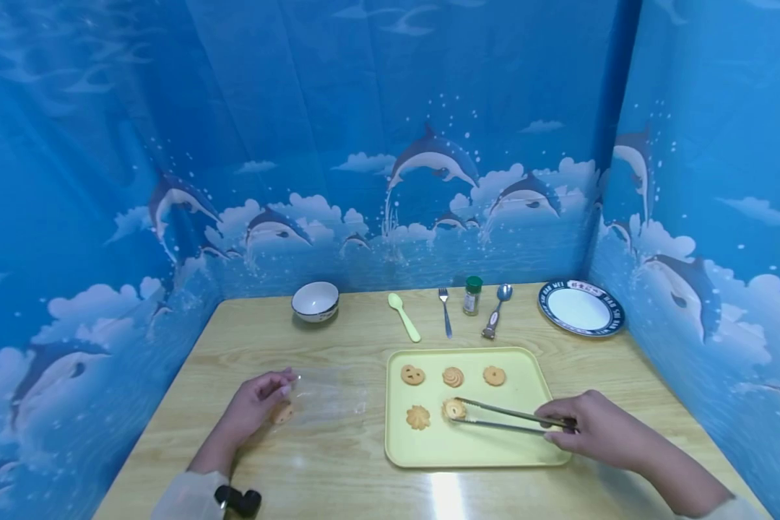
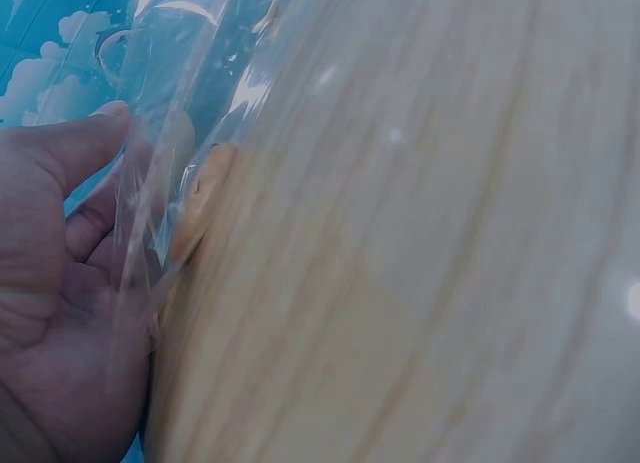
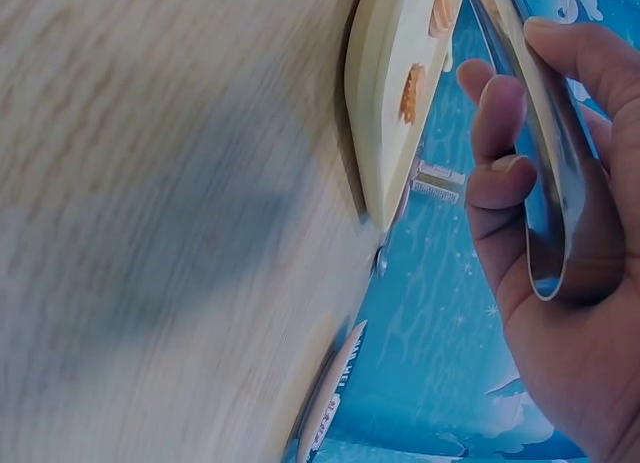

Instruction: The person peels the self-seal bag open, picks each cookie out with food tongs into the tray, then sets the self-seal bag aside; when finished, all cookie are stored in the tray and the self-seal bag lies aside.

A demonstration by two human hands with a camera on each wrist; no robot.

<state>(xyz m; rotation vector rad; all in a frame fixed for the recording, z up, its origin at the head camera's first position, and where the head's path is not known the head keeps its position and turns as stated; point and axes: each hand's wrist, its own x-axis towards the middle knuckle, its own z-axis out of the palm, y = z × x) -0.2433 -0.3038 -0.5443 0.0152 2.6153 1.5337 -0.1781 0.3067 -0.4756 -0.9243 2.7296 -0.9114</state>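
My left hand (image 1: 253,404) holds the edge of a clear plastic bag (image 1: 331,393) that lies flat on the table. Inside the bag, close by the fingers, is a brown cookie (image 1: 282,412). My right hand (image 1: 601,431) grips metal tongs (image 3: 545,133) near their bent end, thumb on one arm and fingers on the other. The tong tips are at either side of a pale round cookie (image 1: 453,409) over the yellow tray (image 1: 494,451). Also on the tray are a pretzel-shaped cookie (image 1: 412,375), a swirl cookie (image 1: 453,377) and two flower-shaped cookies (image 1: 419,417).
Behind the tray lie a green spoon (image 1: 404,318), a fork (image 1: 445,314) and a metal spoon (image 1: 497,310), with a green-capped jar (image 1: 471,296) among them. A white bowl (image 1: 315,301) stands back left, a blue-rimmed plate (image 1: 581,308) back right. Dolphin-print curtains surround the table.
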